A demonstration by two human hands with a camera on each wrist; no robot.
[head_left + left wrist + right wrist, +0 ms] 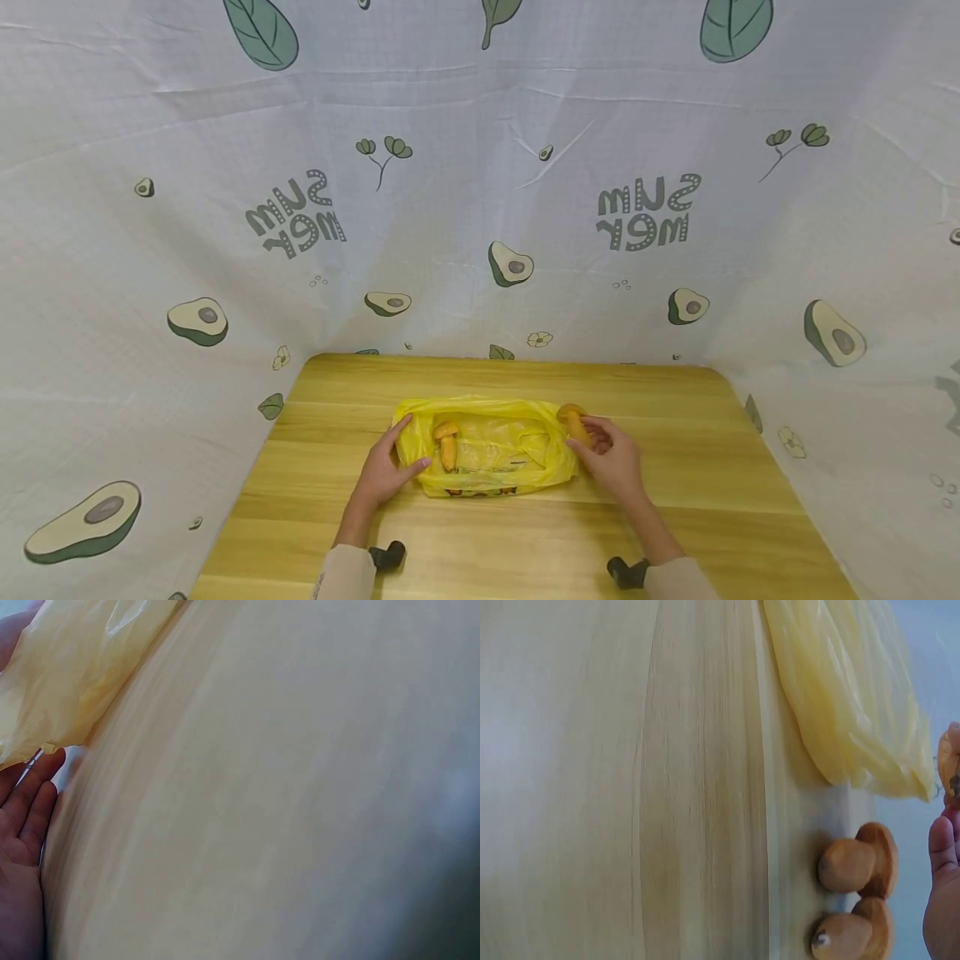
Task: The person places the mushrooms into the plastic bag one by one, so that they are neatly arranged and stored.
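A yellow plastic bag [487, 479] lies on the table with its mouth spread wide. One orange mushroom [448, 442] is inside it, toward the left. My left hand [382, 473] holds the bag's left end, thumb over the front rim and index finger at the back; the left wrist view shows its other fingers beneath the yellow plastic. At the bag's right end my right hand [617, 467] pinches another mushroom [573, 421], cap pointing up and left. In the right wrist view, two brown-orange mushrooms [847, 864] lie side by side on the table near that hand.
The wooden table [487, 546] reaches back to a white curtain [450, 208] printed with avocados and leaves, which hangs behind it and along both sides. A black wrist mount [387, 556] sits on the left wrist, and another [627, 573] on the right.
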